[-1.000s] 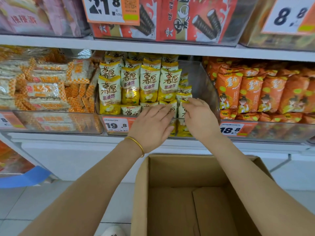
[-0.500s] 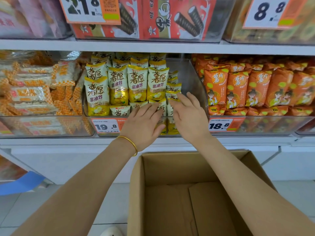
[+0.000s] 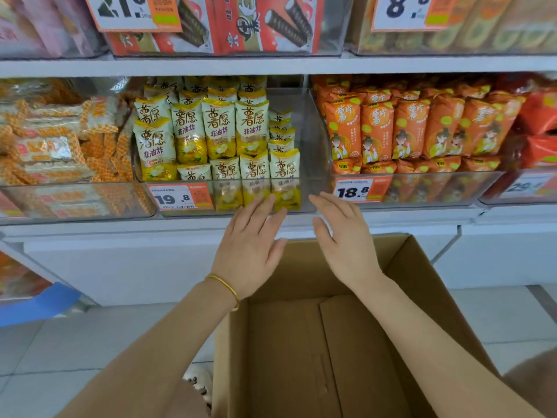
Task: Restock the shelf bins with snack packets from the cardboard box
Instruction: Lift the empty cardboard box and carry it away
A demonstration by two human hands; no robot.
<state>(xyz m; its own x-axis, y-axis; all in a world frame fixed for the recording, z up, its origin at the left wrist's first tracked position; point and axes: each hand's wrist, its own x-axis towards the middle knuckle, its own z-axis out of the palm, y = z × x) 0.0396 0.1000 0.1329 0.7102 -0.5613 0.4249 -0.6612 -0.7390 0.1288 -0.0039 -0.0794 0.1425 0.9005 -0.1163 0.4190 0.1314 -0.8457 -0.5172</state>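
Now, with our left grip [image 3: 250,251] and right grip [image 3: 346,245] released, the yellow packets [image 3: 221,128] at twelve o'clock seem light, crushable; we'd pinch sealed edges

Head view, downward, near shelf [image 3: 271,66]

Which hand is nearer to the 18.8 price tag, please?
Right. The right hand is just below and left of the 18.8 price tag; the left hand is further left, below the yellow packets.

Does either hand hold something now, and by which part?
Nothing is held. The left hand and right hand are both open, before the clear bin.
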